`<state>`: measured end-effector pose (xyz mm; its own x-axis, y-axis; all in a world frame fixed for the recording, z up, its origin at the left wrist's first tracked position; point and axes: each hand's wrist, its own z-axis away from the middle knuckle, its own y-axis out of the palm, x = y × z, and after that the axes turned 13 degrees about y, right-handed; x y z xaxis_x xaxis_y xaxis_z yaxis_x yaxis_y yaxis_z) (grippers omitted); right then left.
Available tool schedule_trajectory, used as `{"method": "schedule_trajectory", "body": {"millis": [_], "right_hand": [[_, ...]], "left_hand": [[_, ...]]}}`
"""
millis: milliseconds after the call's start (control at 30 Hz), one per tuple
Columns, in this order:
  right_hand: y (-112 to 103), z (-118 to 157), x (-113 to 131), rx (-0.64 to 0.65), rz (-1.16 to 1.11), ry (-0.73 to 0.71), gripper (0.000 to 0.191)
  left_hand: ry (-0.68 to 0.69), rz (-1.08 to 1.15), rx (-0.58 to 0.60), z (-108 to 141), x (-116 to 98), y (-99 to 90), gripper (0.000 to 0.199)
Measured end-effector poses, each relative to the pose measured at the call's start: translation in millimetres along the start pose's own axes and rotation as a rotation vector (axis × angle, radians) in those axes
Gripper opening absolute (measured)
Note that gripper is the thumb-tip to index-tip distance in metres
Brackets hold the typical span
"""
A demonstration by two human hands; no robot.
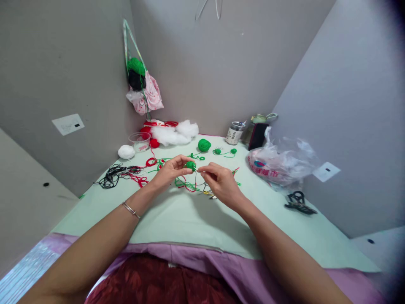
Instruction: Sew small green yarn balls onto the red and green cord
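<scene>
My left hand (171,172) pinches a small green yarn piece (190,165) between thumb and fingers, above the middle of the table. Close on its right, my right hand (220,179) has its fingers closed on a thin pale tool (198,169), whose tip meets the green piece. The tool is too small to tell its exact kind. A dark strand hangs below the piece. Under and around both hands lie red and green yarn strands (186,185). Behind them sits a green yarn ball (204,145).
Black yarn (115,175), a white ball (126,152), a clear tub (139,142) and white stuffing (171,134) lie at left. At right are a can (235,133), a phone (257,136), a plastic bag (275,162) and a black hair clip (300,203).
</scene>
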<state>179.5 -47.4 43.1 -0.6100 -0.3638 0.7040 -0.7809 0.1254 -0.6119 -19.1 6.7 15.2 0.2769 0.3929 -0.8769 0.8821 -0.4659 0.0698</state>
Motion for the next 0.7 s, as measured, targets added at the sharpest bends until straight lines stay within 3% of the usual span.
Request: {"method": "schedule_trajectory", "body": {"millis": [400,700], "right_hand": [[12.9,1.1,-0.1,0.061,-0.164,0.201,0.015],[16.1,-1.3,-1.5,0.093,-0.303,0.215,0.010]], "left_hand": [[0.009,-0.051,-0.085,0.6,3.9,4.7,0.033],[0.012,-0.007,-0.106,0.9,5.3,8.5,0.031]]}}
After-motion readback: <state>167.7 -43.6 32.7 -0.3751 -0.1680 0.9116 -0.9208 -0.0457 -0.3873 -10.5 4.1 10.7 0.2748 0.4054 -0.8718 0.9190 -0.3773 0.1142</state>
